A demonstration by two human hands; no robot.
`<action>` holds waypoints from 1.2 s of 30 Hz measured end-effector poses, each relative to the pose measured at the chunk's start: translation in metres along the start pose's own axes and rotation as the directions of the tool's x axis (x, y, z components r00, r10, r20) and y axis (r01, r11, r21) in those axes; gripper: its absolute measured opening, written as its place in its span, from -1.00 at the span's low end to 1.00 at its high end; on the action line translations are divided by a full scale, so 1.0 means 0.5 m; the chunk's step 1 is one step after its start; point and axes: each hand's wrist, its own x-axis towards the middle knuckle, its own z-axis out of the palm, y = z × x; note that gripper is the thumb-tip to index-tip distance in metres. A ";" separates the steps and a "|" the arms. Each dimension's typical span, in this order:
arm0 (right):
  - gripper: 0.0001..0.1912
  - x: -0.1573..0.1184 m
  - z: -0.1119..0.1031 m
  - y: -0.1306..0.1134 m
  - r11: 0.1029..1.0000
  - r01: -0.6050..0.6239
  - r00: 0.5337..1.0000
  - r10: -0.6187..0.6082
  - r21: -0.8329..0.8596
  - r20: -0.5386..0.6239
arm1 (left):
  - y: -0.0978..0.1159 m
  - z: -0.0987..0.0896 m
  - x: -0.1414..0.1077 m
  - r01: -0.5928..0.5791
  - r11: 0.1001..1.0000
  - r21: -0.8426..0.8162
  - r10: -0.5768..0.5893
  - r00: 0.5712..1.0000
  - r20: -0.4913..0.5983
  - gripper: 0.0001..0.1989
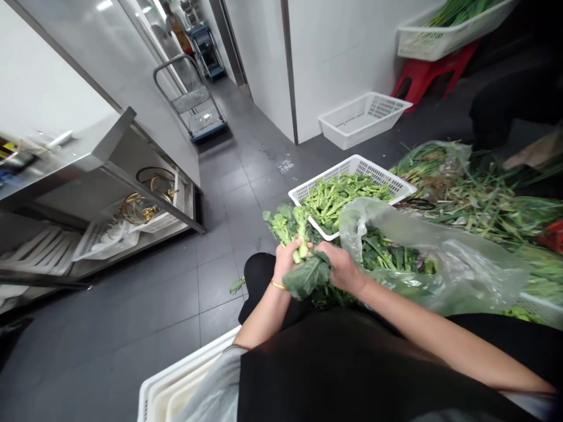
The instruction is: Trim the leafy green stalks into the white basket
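Your left hand [285, 264] and right hand [341, 268] are both closed on a stalk of choy sum [301, 234], its long axis running from dark leaves [305, 276] near you to florets [279, 228] pointing away (the right hand lies nearer the white plastic basket [334, 177] of cut greens [345, 199])

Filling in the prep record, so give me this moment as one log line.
left hand: holds greens stem | right hand: holds leaf | basket: holds greens | plastic bag: beside right hand

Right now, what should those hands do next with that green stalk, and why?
Probably set the stalk in the basket ahead, since the left hand and right hand hold it right beside that basket's similar greens.
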 end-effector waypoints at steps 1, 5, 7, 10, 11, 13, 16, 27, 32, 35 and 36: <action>-0.72 -0.003 0.000 0.000 0.994 -0.066 0.998 0.065 0.086 0.011 | 0.006 -0.006 0.002 0.016 1.000 -0.020 -0.016 1.000 0.014 -0.64; -0.67 0.022 -0.005 0.012 0.777 -0.424 0.894 0.440 0.465 0.080 | 0.014 -0.027 -0.005 0.022 1.000 0.007 -0.023 0.991 0.133 -0.59; -0.63 0.042 -0.007 0.019 0.725 -0.468 0.876 0.454 0.505 0.160 | 0.007 -0.027 -0.013 0.005 0.999 0.043 -0.012 0.987 0.161 -0.60; -0.59 0.055 -0.009 0.027 0.829 -0.461 0.887 0.443 0.316 0.131 | -0.009 -0.016 -0.021 -0.026 0.997 0.076 0.015 0.990 0.142 -0.62; -0.60 0.053 -0.009 0.029 0.898 -0.398 0.917 0.397 0.184 0.048 | -0.014 -0.011 -0.022 -0.014 0.997 0.076 0.004 0.992 0.126 -0.63; -0.67 0.041 -0.008 0.029 0.974 -0.190 0.980 0.182 -0.121 -0.080 | -0.023 -0.004 -0.019 0.026 0.998 0.057 -0.031 0.996 0.089 -0.67; -0.85 0.008 -0.002 0.028 0.915 0.181 0.983 -0.181 -0.361 0.033 | -0.019 -0.008 -0.004 -0.005 0.999 0.037 0.005 1.000 -0.016 -0.75; -0.46 -0.005 0.001 0.084 0.952 -0.229 0.910 0.283 -0.203 0.302 | 0.039 -0.067 -0.001 -0.198 0.954 0.224 0.206 0.979 -0.010 -0.57; -0.56 0.065 -0.031 0.031 0.824 -0.518 0.855 0.502 0.230 0.131 | -0.024 -0.047 -0.010 -0.294 0.778 0.555 0.315 0.947 0.059 -0.58; -0.57 0.081 -0.032 0.033 0.669 -0.640 0.763 0.611 0.377 0.211 | -0.035 -0.041 -0.006 -0.351 0.565 0.747 0.442 0.893 0.085 -0.59; -0.59 0.082 -0.030 0.038 0.614 -0.656 0.745 0.621 0.439 0.243 | -0.036 -0.039 -0.003 -0.350 0.531 0.771 0.462 0.883 0.083 -0.58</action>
